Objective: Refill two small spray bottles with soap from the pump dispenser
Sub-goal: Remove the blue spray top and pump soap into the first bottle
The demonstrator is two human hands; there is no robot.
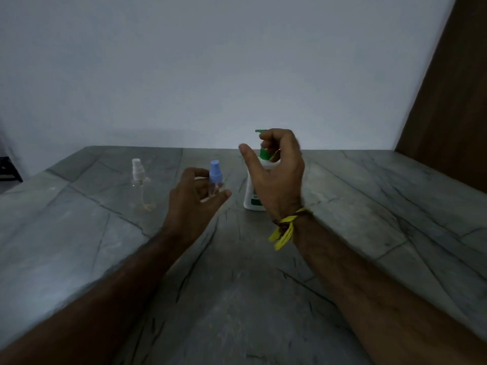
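Observation:
A small clear spray bottle with a blue cap (pixel 215 173) stands on the grey stone table (pixel 355 206). My left hand (pixel 193 198) is cupped around it, fingers and thumb apart on either side, with a gap showing. Further left, a second clear spray bottle with a white cap (pixel 140 184) stands alone. The white pump dispenser with a green pump head (pixel 252 197) stands to the right of the blue-capped bottle. My right hand (pixel 276 175) is raised in front of it, fingers curled by the pump neck and thumb spread out. Whether those fingers touch the pump is hidden.
A plain white wall rises behind the table. A brown wooden panel (pixel 453 114) stands at the far right. A dark object (pixel 8 169) shows at the left edge beyond the table. A yellow thread band (pixel 286 227) is tied on my right wrist.

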